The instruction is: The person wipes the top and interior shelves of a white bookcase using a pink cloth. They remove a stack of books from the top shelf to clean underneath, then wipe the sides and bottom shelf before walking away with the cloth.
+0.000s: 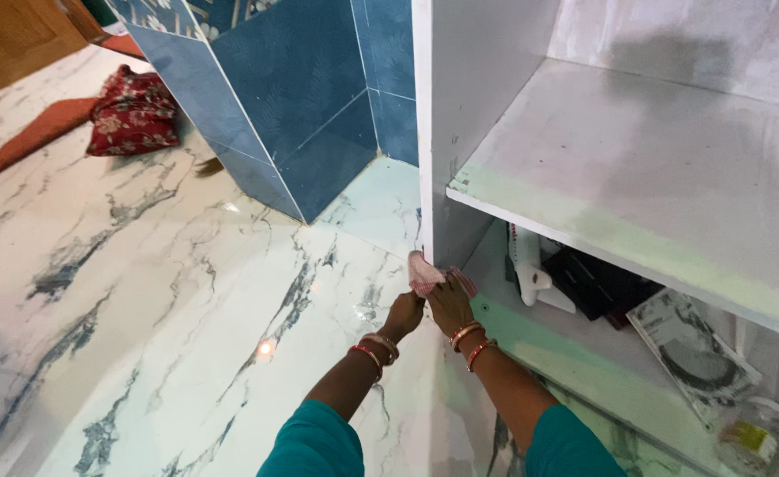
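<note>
My left hand (404, 313) and my right hand (450, 305) reach down together to the bottom front corner of a white cupboard's side panel (460, 106). Both hands grip a small red-and-white checked cloth (424, 272), pressed against the lower edge of that panel where it meets the marble floor. Bangles ring both wrists, and teal sleeves cover my upper arms.
The cupboard's upper shelf (654, 168) is bare and dusty white. The lower shelf holds a white plastic object (531, 269), a dark flat case (597, 283), a printed sheet (694, 349) and a small jar (752, 433). Blue tiled wall (310, 97) stands behind; red cushions (129, 115) lie far left.
</note>
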